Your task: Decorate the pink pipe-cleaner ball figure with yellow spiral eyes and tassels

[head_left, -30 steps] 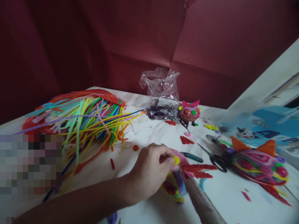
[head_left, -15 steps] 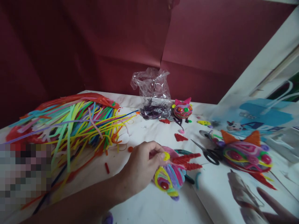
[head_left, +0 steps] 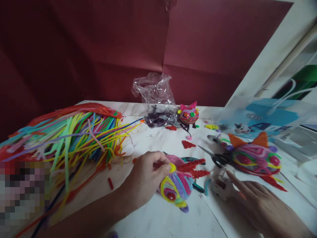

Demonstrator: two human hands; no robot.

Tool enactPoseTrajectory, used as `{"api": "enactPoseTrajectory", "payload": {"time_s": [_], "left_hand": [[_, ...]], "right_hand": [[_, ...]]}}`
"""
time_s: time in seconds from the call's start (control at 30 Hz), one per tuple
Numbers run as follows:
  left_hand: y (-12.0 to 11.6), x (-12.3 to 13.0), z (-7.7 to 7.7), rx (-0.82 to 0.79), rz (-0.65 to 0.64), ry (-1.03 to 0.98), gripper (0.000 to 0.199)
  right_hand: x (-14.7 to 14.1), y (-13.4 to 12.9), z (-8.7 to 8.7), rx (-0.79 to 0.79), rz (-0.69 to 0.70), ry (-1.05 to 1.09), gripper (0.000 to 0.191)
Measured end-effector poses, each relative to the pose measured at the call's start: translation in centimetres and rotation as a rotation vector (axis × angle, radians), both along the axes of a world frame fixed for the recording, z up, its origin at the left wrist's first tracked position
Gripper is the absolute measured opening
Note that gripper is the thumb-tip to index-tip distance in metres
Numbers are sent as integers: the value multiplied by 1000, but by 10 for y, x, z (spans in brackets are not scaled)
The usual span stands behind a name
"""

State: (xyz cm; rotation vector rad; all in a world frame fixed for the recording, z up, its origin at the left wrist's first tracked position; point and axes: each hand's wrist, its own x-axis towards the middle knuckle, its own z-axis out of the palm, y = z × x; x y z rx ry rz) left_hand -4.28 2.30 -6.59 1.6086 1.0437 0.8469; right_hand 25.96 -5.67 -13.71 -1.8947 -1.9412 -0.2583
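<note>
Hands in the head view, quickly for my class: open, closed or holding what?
Left hand: closed, pinching the yellow disc.
Right hand: fingers extended at the blurred white object; whether it grips cannot be told.

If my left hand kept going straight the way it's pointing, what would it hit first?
Probably the red fuzzy spikes, just past the small yellow disc at your left hand's fingertips, though depth is unclear from this one view.

Dim, soft light; right side seemingly blurred, edges stretched.
</note>
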Motion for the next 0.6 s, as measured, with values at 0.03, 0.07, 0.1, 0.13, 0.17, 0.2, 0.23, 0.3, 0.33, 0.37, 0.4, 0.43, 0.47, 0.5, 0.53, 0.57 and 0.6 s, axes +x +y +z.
{"api": "enactPoseTrajectory", "payload": {"time_s": [0.03,0.07,0.1,0.13,0.17,0.2,0.23,0.3,0.33,0.37,0.4,0.43,0.47,0.5,0.53,0.57,0.6], "left_hand": [[0,0,0,10,1,10,8],[0,0,-1,22,5,18,8],[1,0,-1,31,6,27,8],[1,0,0,36,8,35,8],[1,-1,0,37,12,39,8],[1,-1,1,34,15,43,8],[2,-2,1,30,17,48,9],[2,-3,3,15,18,64,10],[2,-4,4,8,18,72,10],[2,-5,5,4,16,80,11],[2,-5,5,3,19,89,11],[3,-6,6,5,28,96,11],[3,-6,7,13,37,102,10],[4,-6,8,22,47,111,10],[4,-7,9,30,57,123,10],[5,-8,10,36,69,138,10],[6,-9,10,39,79,154,10]], "right_hand": [[-5,-2,3,-22,3,-15,43],[-14,-4,5,-41,-6,17,40],[-25,-6,8,-52,-15,99,38],[-38,-8,11,-100,14,257,38],[-52,-8,14,-167,22,428,42],[-66,-8,16,-236,2,576,46],[-79,-6,17,-301,-7,703,49],[-99,1,18,-380,-6,932,56],[-105,6,17,-391,-29,1023,61],[-109,10,17,-377,-52,1101,68],[-113,15,17,-357,-70,1172,76],[-115,19,17,-345,-70,1240,83],[-118,23,17,-336,-49,1305,86],[-120,26,17,-336,-8,1369,86],[-124,28,18,-339,34,1424,83],[-127,30,19,-339,58,1462,80],[-130,31,19,-325,52,1473,80]]}}
